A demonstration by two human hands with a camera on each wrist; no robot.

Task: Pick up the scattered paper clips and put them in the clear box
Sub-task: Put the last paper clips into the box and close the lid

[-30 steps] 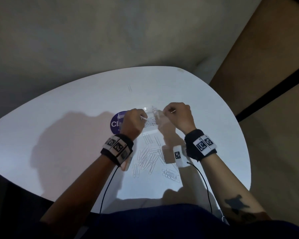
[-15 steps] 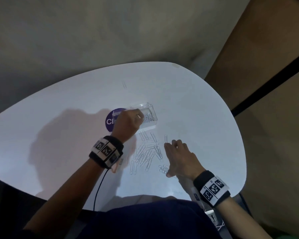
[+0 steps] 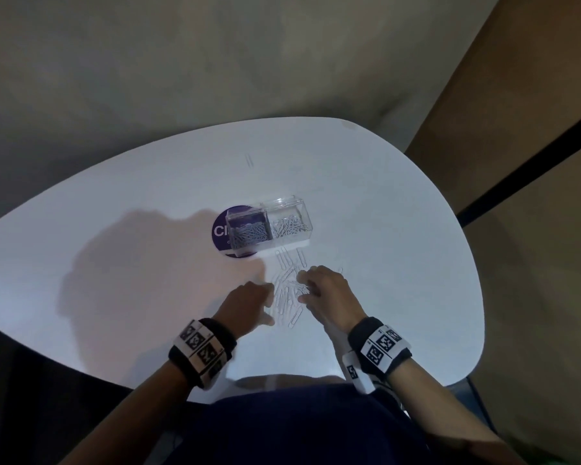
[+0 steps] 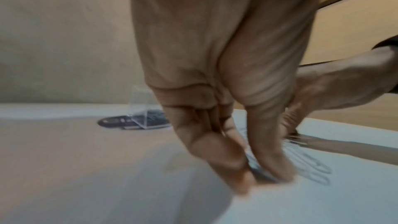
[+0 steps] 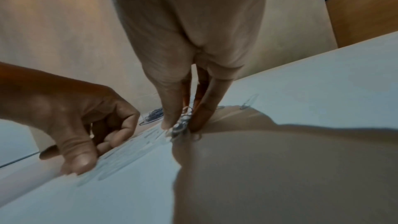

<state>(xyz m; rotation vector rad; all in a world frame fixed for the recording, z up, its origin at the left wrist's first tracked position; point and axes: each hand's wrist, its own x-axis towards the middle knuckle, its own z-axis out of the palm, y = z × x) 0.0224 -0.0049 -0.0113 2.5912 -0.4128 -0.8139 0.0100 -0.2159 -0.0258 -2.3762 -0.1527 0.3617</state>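
From the head view, paper clips [image 3: 287, 290] lie flat on the tabletop [image 3: 114, 263] between both hands, near the clear box [image 3: 269, 226].

Left wrist: left hand [image 4: 215, 91], fingers straight, touches them.

Right wrist: right hand [image 5: 189, 57] pinches a bunch; light, slippery wire, probably best raked together.

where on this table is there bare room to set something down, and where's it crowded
Bare: the wide left stretch of the table beyond the purple sticker, the right side past the right hand, and the far part behind the clear box, bar one stray clip. Crowded: the paper clips between box and both hands, left hand included.
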